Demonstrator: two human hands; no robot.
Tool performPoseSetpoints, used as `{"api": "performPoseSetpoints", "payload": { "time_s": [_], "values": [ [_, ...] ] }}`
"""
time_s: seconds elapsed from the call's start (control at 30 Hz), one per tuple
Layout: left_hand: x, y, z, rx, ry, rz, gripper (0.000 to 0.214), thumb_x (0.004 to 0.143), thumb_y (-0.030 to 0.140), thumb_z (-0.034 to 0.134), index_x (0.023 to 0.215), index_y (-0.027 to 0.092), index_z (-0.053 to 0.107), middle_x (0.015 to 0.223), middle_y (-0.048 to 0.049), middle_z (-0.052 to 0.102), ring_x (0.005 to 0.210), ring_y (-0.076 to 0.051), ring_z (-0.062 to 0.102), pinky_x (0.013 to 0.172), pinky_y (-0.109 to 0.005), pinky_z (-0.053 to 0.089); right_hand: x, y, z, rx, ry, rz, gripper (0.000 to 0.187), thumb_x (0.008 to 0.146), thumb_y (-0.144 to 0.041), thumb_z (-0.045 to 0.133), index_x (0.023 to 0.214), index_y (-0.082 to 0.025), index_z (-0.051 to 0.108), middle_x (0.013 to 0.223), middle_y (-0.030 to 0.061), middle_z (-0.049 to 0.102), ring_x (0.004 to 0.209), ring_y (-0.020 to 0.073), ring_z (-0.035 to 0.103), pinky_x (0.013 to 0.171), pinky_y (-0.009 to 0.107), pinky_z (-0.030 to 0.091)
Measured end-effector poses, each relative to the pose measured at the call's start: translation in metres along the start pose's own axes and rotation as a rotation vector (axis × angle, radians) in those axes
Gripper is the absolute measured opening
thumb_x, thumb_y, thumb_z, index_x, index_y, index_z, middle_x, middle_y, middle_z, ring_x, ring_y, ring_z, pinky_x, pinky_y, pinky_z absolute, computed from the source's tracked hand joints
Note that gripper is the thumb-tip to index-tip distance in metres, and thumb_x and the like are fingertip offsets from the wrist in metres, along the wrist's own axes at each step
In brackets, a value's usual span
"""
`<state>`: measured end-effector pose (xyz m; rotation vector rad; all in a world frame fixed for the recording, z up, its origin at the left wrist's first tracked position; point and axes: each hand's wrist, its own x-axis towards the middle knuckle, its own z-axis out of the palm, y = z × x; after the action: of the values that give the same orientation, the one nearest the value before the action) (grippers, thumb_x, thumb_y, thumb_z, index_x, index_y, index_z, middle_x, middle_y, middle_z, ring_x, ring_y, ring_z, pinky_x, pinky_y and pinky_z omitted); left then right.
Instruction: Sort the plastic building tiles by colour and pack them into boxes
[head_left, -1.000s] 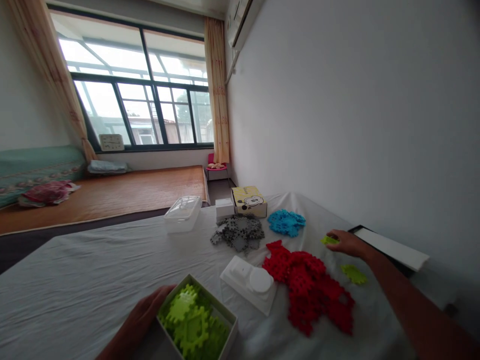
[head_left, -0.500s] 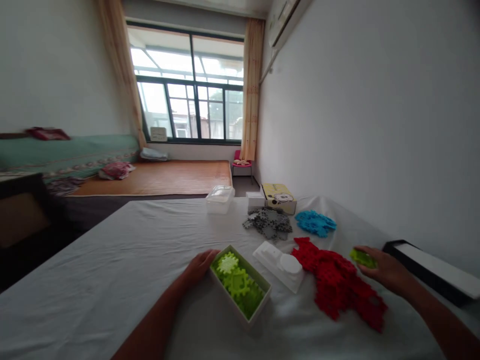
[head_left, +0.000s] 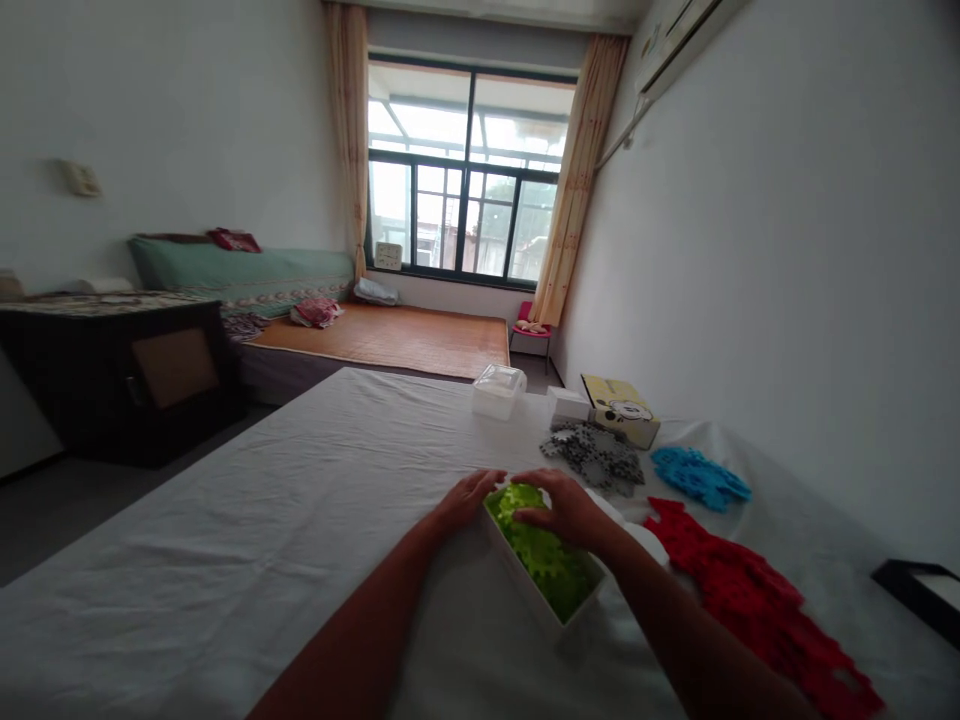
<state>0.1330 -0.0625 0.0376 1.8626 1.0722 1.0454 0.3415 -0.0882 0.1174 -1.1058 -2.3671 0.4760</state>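
Note:
A white open-topped box (head_left: pixel 525 592) stands on the cloth-covered table, filled with bright green gear-shaped pieces (head_left: pixel 559 572). My left hand (head_left: pixel 466 500) holds the box at its far left corner, fingers along the rim. Over the box's far end, my right hand (head_left: pixel 564 508) has its thumb and fingers curled around a green gear-shaped piece (head_left: pixel 523 497), partly hidden by the hand. A white moulded tray (head_left: pixel 646 542) lies just right of the box, mostly covered by my right hand and forearm.
Red pieces (head_left: pixel 739 580) are heaped at the right, with blue pieces (head_left: pixel 697 477) and grey pieces (head_left: pixel 592 455) behind. Farther back stand a clear plastic container (head_left: pixel 499 390), a small white box (head_left: pixel 568 405) and a yellow box (head_left: pixel 622 410). A black-edged case (head_left: pixel 919 590) lies far right.
My right hand has come left from beside the red heap to the box, bringing the green piece. My left hand stays at the box. The view has turned left.

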Motion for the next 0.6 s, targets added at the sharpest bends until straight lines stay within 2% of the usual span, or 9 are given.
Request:
{"api": "performPoseSetpoints", "payload": {
  "time_s": [0.17, 0.27, 0.37, 0.47, 0.6],
  "values": [
    [-0.004, 0.013, 0.004, -0.010, -0.077, 0.193, 0.046, 0.092, 0.048, 0.035, 0.116, 0.021, 0.063, 0.121, -0.0075, 0.060, 0.116, -0.022, 0.050, 0.104, -0.036, 0.035, -0.026, 0.014, -0.021, 0.107, 0.020, 0.168, 0.044, 0.076, -0.049, 0.060, 0.110, -0.022, 0.062, 0.106, 0.0078, 0.068, 0.097, 0.0231, 0.062, 0.079, 0.034, 0.049],
    [-0.007, 0.020, 0.007, 0.031, -0.125, 0.235, 0.040, 0.088, 0.048, 0.047, 0.115, 0.024, 0.064, 0.123, -0.0071, 0.057, 0.119, -0.022, 0.047, 0.105, -0.035, 0.034, -0.048, 0.012, -0.021, 0.161, 0.007, 0.258, 0.043, 0.081, -0.053, 0.052, 0.108, -0.021, 0.062, 0.097, 0.0071, 0.070, 0.089, 0.0214, 0.065, 0.071, 0.030, 0.050],
    [-0.009, 0.023, 0.009, 0.110, -0.109, 0.258, 0.037, 0.086, 0.046, 0.052, 0.114, 0.024, 0.065, 0.123, -0.0076, 0.056, 0.118, -0.022, 0.047, 0.105, -0.035, 0.035, -0.061, 0.005, -0.012, 0.024, 0.025, 0.275, 0.041, 0.087, -0.051, 0.041, 0.104, -0.023, 0.065, 0.093, 0.0061, 0.071, 0.084, 0.0206, 0.065, 0.072, 0.030, 0.049],
    [-0.009, 0.023, 0.011, 0.199, -0.083, 0.288, 0.035, 0.088, 0.044, 0.050, 0.113, 0.025, 0.065, 0.120, -0.0068, 0.058, 0.116, -0.021, 0.048, 0.103, -0.035, 0.036, -0.066, 0.002, -0.001, -0.182, 0.061, 0.255, 0.038, 0.091, -0.045, 0.036, 0.108, -0.026, 0.065, 0.094, 0.0060, 0.070, 0.088, 0.0214, 0.063, 0.076, 0.032, 0.048],
    [-0.009, 0.025, 0.012, 0.382, -0.073, 0.339, 0.032, 0.087, 0.043, 0.051, 0.114, 0.030, 0.063, 0.120, -0.0039, 0.058, 0.118, -0.022, 0.045, 0.105, -0.039, 0.032, -0.066, 0.007, 0.014, -0.362, 0.096, 0.157, 0.034, 0.093, -0.033, 0.035, 0.110, -0.026, 0.064, 0.100, 0.0057, 0.068, 0.094, 0.0218, 0.058, 0.082, 0.035, 0.047]
  ]
}}
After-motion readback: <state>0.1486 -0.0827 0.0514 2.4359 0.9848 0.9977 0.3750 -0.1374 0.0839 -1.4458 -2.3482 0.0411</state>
